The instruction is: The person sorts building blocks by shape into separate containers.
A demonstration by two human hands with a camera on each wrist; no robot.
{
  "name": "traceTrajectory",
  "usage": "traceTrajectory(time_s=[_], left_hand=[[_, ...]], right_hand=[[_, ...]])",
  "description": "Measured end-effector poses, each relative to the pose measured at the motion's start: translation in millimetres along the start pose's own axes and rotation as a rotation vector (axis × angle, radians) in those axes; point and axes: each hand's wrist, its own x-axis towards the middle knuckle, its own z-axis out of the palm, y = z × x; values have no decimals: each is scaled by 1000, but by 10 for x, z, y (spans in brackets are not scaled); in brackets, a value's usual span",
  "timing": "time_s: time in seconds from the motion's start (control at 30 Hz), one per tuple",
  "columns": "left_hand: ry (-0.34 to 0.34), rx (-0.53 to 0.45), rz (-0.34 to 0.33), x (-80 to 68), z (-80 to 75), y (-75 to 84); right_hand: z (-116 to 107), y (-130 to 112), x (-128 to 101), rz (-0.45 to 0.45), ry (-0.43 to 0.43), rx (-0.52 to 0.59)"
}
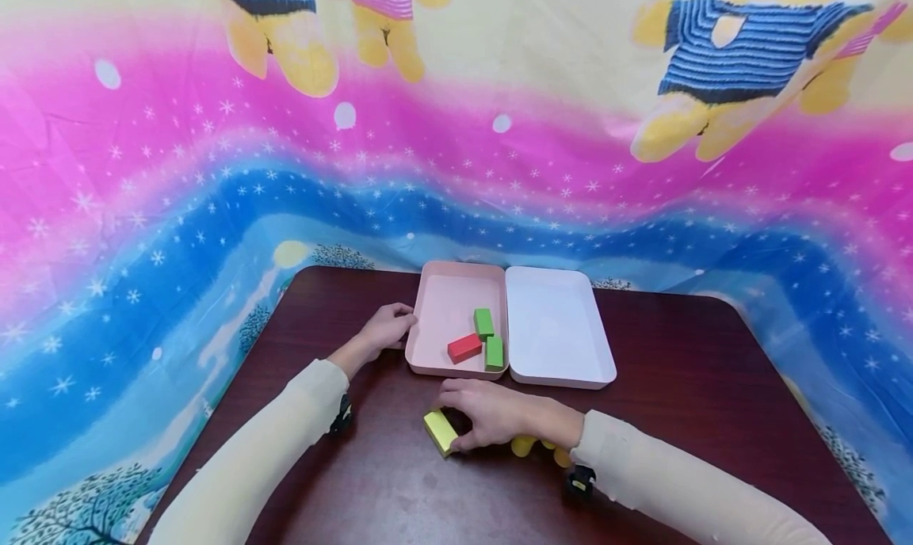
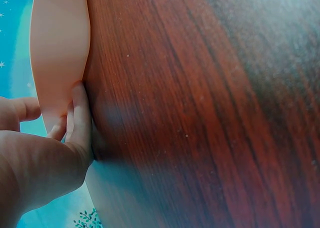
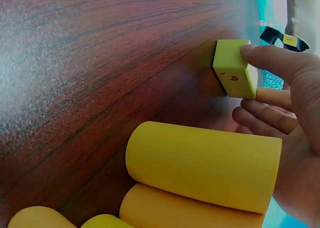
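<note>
My right hand (image 1: 492,412) pinches a yellow rectangular block (image 1: 441,432) by its ends, thumb at the near end and fingers at the far one. In the right wrist view, small reddish marks show on one face of this block (image 3: 235,70), low over the wood. At the pink tray (image 1: 445,283), my left hand (image 1: 388,325) grips the left wall. Its thumb is at the rim and its fingers lie along the outside, as the left wrist view shows. Inside that tray are a red block (image 1: 465,348) and two green blocks (image 1: 483,323), grouped toward the near right corner.
A white tray (image 1: 559,323) stands right against the pink one. Several yellow cylinders (image 3: 200,165) lie beneath my right wrist, partly hidden in the head view. The dark wooden table (image 1: 371,474) reaches back to a printed cloth (image 1: 442,165).
</note>
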Motion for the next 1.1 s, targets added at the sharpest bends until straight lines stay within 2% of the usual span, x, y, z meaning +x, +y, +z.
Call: traceTrajectory(time_s=[1.1], left_hand=[[-5, -2, -3, 9, -8, -7]], right_hand=[[45, -36, 22, -2, 21, -48]])
